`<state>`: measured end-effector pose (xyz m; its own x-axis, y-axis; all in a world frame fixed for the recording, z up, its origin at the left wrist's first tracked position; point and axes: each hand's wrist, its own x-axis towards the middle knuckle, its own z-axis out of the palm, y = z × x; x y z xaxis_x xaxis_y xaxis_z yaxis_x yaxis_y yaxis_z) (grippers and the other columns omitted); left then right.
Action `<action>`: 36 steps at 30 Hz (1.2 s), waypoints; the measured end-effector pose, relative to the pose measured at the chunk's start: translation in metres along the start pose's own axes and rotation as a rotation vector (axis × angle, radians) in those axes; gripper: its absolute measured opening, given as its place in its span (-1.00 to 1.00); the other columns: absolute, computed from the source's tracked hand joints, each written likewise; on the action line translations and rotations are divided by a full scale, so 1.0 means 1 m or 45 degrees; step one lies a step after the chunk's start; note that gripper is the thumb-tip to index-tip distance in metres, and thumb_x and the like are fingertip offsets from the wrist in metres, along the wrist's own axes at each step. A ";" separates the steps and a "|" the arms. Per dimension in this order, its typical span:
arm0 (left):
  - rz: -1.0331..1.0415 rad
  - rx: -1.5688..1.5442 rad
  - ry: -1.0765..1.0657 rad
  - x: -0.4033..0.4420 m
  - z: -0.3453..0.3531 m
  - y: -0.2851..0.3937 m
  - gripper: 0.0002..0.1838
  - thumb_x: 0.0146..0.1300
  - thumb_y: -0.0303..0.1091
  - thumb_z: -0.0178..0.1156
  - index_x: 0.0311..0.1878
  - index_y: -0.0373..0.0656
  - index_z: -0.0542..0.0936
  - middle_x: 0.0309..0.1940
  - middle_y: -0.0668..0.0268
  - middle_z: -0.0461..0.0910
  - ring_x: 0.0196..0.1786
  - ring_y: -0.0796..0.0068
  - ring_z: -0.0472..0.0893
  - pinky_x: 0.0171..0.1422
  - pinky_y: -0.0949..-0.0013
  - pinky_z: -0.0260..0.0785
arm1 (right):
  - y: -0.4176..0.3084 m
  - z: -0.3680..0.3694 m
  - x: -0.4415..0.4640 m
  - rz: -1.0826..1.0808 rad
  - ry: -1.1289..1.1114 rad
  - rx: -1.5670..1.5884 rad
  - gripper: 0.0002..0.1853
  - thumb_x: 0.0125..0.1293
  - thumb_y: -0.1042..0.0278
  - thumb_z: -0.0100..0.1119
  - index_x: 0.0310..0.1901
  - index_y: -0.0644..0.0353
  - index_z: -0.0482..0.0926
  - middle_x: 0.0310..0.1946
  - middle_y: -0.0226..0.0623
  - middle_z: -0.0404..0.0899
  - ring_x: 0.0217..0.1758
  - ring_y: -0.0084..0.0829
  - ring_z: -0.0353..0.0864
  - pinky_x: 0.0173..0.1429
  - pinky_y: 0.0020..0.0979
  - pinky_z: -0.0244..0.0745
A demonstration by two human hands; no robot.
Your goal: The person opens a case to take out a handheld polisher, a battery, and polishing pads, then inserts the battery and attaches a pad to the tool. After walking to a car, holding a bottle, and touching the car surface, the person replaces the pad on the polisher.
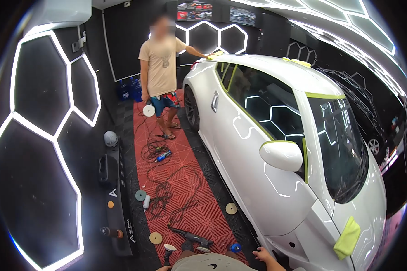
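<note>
At the bottom edge, my left hand is mostly cut off; it is closed at the lower end of a small black polisher with a white pad. My right hand hangs beside the white car, fingers loosely bent and apart, holding nothing. A larger black polisher with a cord lies on the red floor strip near my feet. Close to my right hand stands a blue-topped bottle. A yellow-green cloth is draped over the front of the car.
Another person stands by the car's rear, one hand on a yellow cloth, the other holding a white-padded polisher. Cords, a blue tool and round pads lie on the floor. A black bench lines the left.
</note>
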<state>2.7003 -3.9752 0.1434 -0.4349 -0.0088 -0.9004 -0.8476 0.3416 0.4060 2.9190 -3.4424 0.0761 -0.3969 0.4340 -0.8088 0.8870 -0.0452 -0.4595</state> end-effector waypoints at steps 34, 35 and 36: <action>0.068 0.309 -0.145 0.022 0.027 0.095 -0.36 0.07 -0.03 0.39 0.13 -0.26 0.54 -0.12 0.00 0.67 -0.19 0.17 0.67 -0.08 0.20 0.53 | -0.014 0.005 -0.037 0.038 0.099 -0.107 0.07 0.13 -0.01 0.43 0.51 0.27 -0.02 0.05 0.25 0.56 -0.01 -0.05 0.68 0.00 -0.21 0.58; 0.055 0.304 -0.144 0.023 0.026 0.091 -0.36 0.06 -0.03 0.39 0.13 -0.26 0.55 -0.12 0.00 0.68 -0.19 0.17 0.67 -0.08 0.20 0.53 | -0.018 0.003 -0.040 0.048 0.079 -0.136 0.04 0.15 0.01 0.41 0.51 0.24 0.00 -0.06 0.17 0.62 -0.22 -0.13 0.71 -0.17 -0.21 0.58; 0.044 0.295 -0.139 0.023 0.024 0.085 -0.36 0.06 -0.03 0.39 0.13 -0.26 0.55 -0.12 0.00 0.68 -0.20 0.17 0.67 -0.09 0.20 0.53 | -0.021 0.000 -0.043 0.063 0.073 -0.143 0.04 0.15 0.01 0.41 0.51 0.24 0.00 -0.06 0.17 0.62 -0.22 -0.13 0.71 -0.17 -0.21 0.58</action>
<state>2.6261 -3.9239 0.1535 -0.4161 0.1038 -0.9034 -0.7351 0.5464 0.4013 2.9169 -3.4600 0.1203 -0.3410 0.4845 -0.8056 0.9271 0.0316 -0.3735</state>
